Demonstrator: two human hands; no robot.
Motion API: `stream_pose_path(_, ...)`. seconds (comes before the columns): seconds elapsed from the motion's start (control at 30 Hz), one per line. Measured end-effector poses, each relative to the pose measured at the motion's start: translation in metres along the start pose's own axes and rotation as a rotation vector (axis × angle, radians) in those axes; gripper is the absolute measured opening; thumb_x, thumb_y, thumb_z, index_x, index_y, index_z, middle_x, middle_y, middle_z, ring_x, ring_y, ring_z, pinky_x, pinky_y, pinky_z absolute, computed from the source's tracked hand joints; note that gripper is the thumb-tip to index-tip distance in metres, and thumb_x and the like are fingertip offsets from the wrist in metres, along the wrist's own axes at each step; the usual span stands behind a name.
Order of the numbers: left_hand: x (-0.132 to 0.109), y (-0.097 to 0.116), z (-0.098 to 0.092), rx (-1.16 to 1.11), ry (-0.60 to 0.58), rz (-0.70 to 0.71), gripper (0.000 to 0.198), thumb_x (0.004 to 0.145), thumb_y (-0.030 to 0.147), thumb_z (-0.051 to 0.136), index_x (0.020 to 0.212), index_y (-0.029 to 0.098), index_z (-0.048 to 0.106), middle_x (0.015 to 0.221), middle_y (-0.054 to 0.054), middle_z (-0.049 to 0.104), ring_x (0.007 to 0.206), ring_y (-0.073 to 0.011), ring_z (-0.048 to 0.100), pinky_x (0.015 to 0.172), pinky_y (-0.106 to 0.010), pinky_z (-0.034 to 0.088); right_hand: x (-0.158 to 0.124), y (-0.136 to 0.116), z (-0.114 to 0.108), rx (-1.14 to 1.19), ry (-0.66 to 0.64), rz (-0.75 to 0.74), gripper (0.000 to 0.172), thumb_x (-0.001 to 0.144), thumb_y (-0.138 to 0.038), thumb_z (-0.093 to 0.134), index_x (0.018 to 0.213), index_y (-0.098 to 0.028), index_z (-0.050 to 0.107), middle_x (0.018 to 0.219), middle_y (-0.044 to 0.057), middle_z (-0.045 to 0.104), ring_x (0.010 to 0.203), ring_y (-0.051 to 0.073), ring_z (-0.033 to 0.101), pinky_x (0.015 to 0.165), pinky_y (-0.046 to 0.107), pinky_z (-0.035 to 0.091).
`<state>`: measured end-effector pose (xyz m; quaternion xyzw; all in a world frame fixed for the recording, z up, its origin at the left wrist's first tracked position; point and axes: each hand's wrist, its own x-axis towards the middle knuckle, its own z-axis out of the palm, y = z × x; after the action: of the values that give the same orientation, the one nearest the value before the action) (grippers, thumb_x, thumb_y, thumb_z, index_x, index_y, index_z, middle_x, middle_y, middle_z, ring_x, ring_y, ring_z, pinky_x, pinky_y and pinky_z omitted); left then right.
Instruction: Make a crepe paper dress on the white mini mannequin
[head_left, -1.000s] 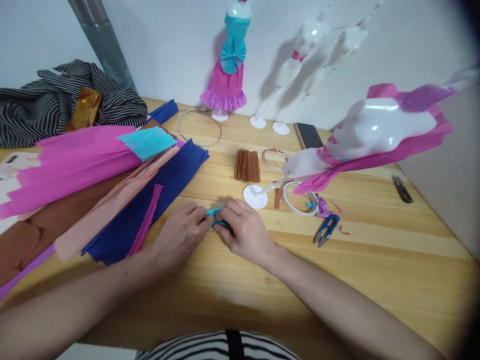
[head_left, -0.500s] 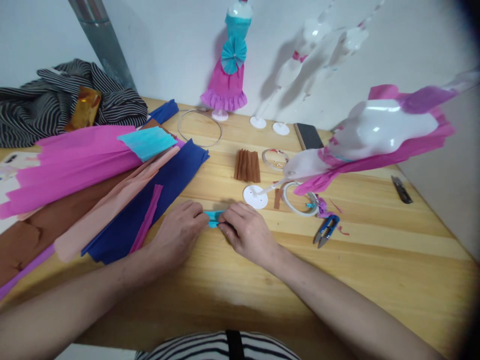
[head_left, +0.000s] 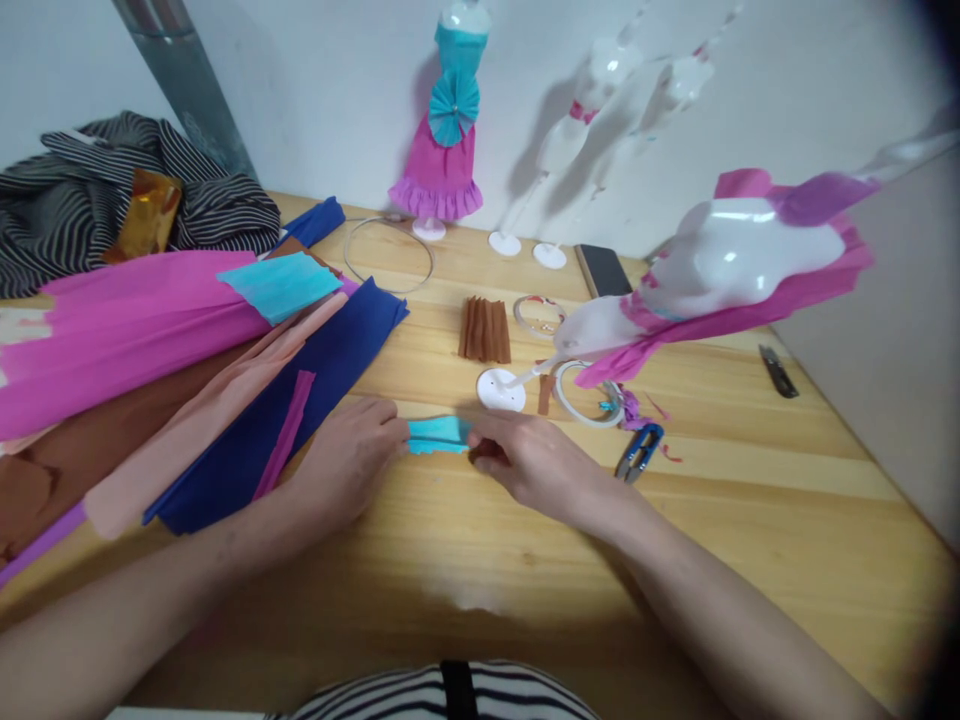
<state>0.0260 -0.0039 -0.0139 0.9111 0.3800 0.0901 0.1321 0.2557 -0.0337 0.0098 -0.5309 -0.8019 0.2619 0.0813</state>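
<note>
A short strip of turquoise crepe paper (head_left: pixel 437 435) stretches between my hands just above or on the wooden table. My left hand (head_left: pixel 356 450) grips its left end, fingers curled. At the other end my right hand (head_left: pixel 525 455) pinches the strip between thumb and fingers. A fold line runs along the paper, and its lower edge looks uneven. Behind it lies a pleated brown piece of crepe paper (head_left: pixel 485 330). The white round base (head_left: pixel 501 390) of a tilted mannequin (head_left: pixel 742 250), draped in pink paper, stands close behind my right hand.
Crepe paper sheets in pink (head_left: pixel 150 315), brown and navy blue (head_left: pixel 330 375) spread over the left side. To the right are blue thread snips (head_left: pixel 639 452), a roll of tape (head_left: pixel 581 395) and a cutter (head_left: pixel 778 371). A dressed mannequin (head_left: pixel 452 120) stands by the wall.
My right hand has moved right, away from the left, so more of the turquoise strip shows between them. The whole view has shifted slightly.
</note>
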Motion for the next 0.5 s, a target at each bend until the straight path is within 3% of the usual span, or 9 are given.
stream_pose_path(0.27,0.0011,0.0004,-0.0023,0.026,-0.022,0.004,0.017,0.089,0.019,0.053,0.075,0.017,0.062,0.077,-0.004,0.059,0.077,-0.0202,0.053,0.069,-0.031,0.040,0.0030,-0.0053,-0.0023,0.007,0.000,0.116,0.011,0.075,-0.009,0.059,0.079,-0.019,0.056,0.074,0.000,0.059,0.065,0.013,0.051,0.058,0.024,0.030)
stream_pose_path(0.5,-0.0006,0.0020,-0.0037,0.086,0.008,0.062,0.024,0.091,0.015,0.048,0.070,0.017,0.058,0.072,-0.003,0.054,0.068,-0.0169,0.049,0.060,-0.028,0.033,0.0054,-0.0068,0.0049,0.010,0.039,0.031,0.008,0.078,-0.013,0.061,0.082,-0.018,0.056,0.078,0.001,0.058,0.066,0.013,0.049,0.060,0.024,0.031)
